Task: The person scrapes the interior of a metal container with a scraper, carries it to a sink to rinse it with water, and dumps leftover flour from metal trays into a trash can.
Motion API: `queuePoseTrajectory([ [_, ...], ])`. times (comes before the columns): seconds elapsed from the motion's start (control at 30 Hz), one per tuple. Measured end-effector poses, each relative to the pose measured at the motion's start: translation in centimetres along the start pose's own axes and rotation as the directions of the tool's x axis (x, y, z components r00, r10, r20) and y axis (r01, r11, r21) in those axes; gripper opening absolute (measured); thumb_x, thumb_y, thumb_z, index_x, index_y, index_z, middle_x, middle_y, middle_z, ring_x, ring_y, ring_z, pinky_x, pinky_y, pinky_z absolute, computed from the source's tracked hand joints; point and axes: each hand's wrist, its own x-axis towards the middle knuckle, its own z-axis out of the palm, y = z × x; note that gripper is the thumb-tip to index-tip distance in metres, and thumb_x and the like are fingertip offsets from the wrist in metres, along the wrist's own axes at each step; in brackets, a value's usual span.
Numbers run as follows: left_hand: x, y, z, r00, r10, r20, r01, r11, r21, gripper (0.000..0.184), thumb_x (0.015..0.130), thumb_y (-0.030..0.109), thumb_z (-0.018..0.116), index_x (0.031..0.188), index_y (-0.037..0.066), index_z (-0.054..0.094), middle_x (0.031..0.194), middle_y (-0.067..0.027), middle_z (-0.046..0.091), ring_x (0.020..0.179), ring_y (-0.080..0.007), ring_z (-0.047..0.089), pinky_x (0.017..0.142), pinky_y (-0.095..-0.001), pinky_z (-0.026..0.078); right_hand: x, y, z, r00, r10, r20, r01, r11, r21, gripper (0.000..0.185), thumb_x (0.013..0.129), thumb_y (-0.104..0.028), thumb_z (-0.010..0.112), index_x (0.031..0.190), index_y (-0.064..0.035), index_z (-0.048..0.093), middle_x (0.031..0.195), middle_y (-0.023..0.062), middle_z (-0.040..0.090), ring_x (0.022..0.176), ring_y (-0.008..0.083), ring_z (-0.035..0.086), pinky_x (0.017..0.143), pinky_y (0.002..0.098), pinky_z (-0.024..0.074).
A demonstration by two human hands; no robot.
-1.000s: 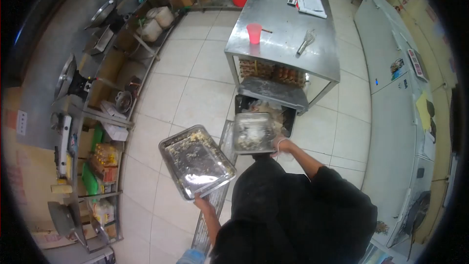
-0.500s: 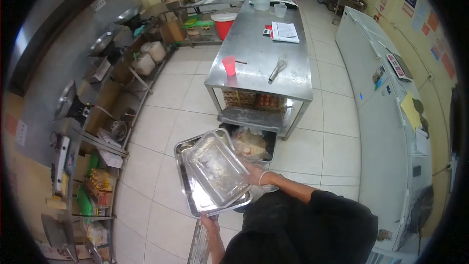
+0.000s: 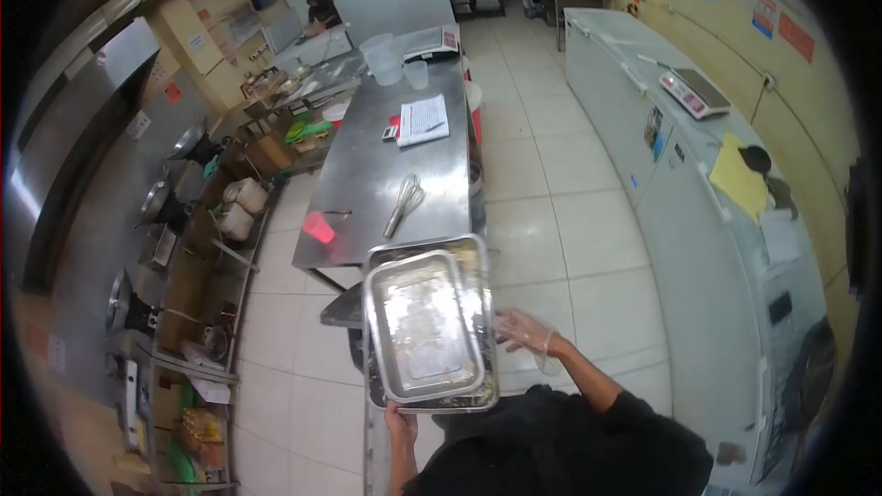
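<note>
My left hand (image 3: pixel 401 424) grips the near edge of a large metal tray (image 3: pixel 480 262), with its fingers wrapped round the rim. Inside that tray lies a smaller metal tray (image 3: pixel 424 321), smeared with pale residue; crumbs also stick to the larger one. My right hand (image 3: pixel 525 331), in a clear loose glove, is beside the large tray's right edge with its fingers apart and nothing in them. Just beyond the trays is the steel table (image 3: pixel 358 193), with a whisk (image 3: pixel 402 206) and a pink cup (image 3: pixel 319 228) on it.
Farther along the table are papers (image 3: pixel 424 119), a measuring jug (image 3: pixel 381 60) and a scale (image 3: pixel 432 42). White chest freezers (image 3: pixel 675 211) line the right side. Stoves and shelving (image 3: pixel 197 312) run down the left. At the far back a person (image 3: pixel 322 11) is visible.
The small tray went from my right hand into the large tray, and my right hand let go. Both trays moved up toward the table as the view tilted up and turned right.
</note>
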Motion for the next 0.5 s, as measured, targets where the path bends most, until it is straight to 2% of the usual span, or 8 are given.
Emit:
queuePoseTrajectory([
  [0.13, 5.3, -7.7, 6.3, 0.973, -0.183, 0.140, 0.155, 0.970, 0.186, 0.018, 0.079, 0.007, 0.048, 0.093, 0.000, 0.058, 0.092, -0.0075, 0.058, 0.090, -0.0172, 0.055, 0.085, -0.0333, 0.043, -2.5, -0.4, -8.0, 0.990, -0.059, -0.125, 0.044, 0.991, -0.125, 0.056, 0.086, -0.036, 0.061, 0.124, 0.0017, 0.045, 0.112, 0.0113, 0.056, 0.097, 0.0193, 0.057, 0.081, 0.0324, 0.0484],
  [0.2, 8.3, -11.0, 8.4, 0.962, -0.212, 0.172, 0.173, 0.961, 0.214, 0.018, 0.081, 0.008, 0.048, 0.093, 0.000, 0.058, 0.094, -0.0080, 0.058, 0.091, -0.0174, 0.055, 0.085, -0.0331, 0.043, -1.8, 4.0, -13.4, 0.931, -0.109, -0.350, 0.174, 0.971, 0.161, 0.054, 0.085, -0.031, 0.062, 0.121, 0.0057, 0.047, 0.111, 0.0124, 0.057, 0.099, 0.0184, 0.056, 0.083, 0.0324, 0.0471],
  [0.23, 9.5, -11.8, 10.9, 0.934, -0.303, 0.190, 0.238, 0.922, 0.305, 0.018, 0.082, 0.009, 0.048, 0.095, 0.001, 0.058, 0.094, -0.0078, 0.058, 0.091, -0.0178, 0.055, 0.085, -0.0334, 0.043, -2.2, 3.3, -14.7, 0.932, -0.113, -0.344, 0.174, 0.973, 0.154, 0.054, 0.085, -0.031, 0.062, 0.121, 0.0057, 0.047, 0.111, 0.0124, 0.057, 0.099, 0.0184, 0.056, 0.083, 0.0324, 0.0471],
  [0.27, 10.8, -12.6, 13.3, 0.896, -0.394, 0.204, 0.293, 0.871, 0.394, 0.019, 0.084, 0.011, 0.049, 0.097, 0.001, 0.058, 0.094, -0.0077, 0.058, 0.091, -0.0182, 0.055, 0.085, -0.0338, 0.043, -3.4, 1.2, -15.5, 0.891, -0.062, -0.449, 0.168, 0.966, 0.199, 0.050, 0.084, -0.031, 0.063, 0.118, 0.0038, 0.051, 0.105, 0.0095, 0.059, 0.097, 0.0160, 0.056, 0.083, 0.0307, 0.0465],
  [0.3, 12.2, -13.5, 15.2, 0.883, -0.411, 0.227, 0.262, 0.833, 0.488, 0.028, 0.082, 0.017, 0.052, 0.104, 0.000, 0.057, 0.096, -0.0071, 0.061, 0.095, -0.0194, 0.057, 0.087, -0.0331, 0.044, -3.9, 0.0, -16.7, 0.836, -0.007, -0.549, 0.169, 0.955, 0.244, 0.046, 0.084, -0.031, 0.063, 0.115, 0.0018, 0.055, 0.099, 0.0065, 0.061, 0.095, 0.0136, 0.056, 0.082, 0.0289, 0.0459],
  [0.33, 13.4, -14.2, 16.9, 0.863, -0.433, 0.262, 0.259, 0.822, 0.507, 0.027, 0.084, 0.017, 0.053, 0.104, 0.000, 0.056, 0.099, -0.0072, 0.059, 0.096, -0.0191, 0.056, 0.089, -0.0357, 0.043, -3.6, 0.3, -18.2, 0.833, -0.016, -0.553, 0.173, 0.957, 0.232, 0.046, 0.084, -0.031, 0.063, 0.115, 0.0018, 0.055, 0.099, 0.0065, 0.061, 0.095, 0.0136, 0.056, 0.082, 0.0289, 0.0459],
  [0.43, 15.7, -16.0, 25.1, 0.807, -0.495, 0.323, 0.237, 0.772, 0.590, 0.032, 0.085, 0.020, 0.056, 0.110, 0.000, 0.053, 0.105, -0.0077, 0.058, 0.101, -0.0195, 0.056, 0.094, -0.0394, 0.043, -2.3, 0.7, -23.4, 0.763, -0.053, -0.644, 0.346, 0.875, 0.338, 0.055, 0.081, -0.032, 0.065, 0.123, 0.0010, 0.050, 0.107, 0.0081, 0.060, 0.098, 0.0165, 0.056, 0.089, 0.0305, 0.0433],
  [0.5, 20.0, -19.7, 27.8, 0.739, -0.537, 0.407, 0.212, 0.759, 0.616, 0.041, 0.084, 0.025, 0.060, 0.120, 0.006, 0.049, 0.108, -0.0058, 0.058, 0.107, -0.0182, 0.054, 0.098, -0.0418, 0.040, -1.4, -1.2, -26.5, 0.670, -0.160, -0.725, 0.484, 0.834, 0.264, 0.073, 0.080, -0.035, 0.067, 0.136, 0.0002, 0.037, 0.128, 0.0095, 0.050, 0.119, 0.0177, 0.046, 0.104, 0.0277, 0.0325],
])
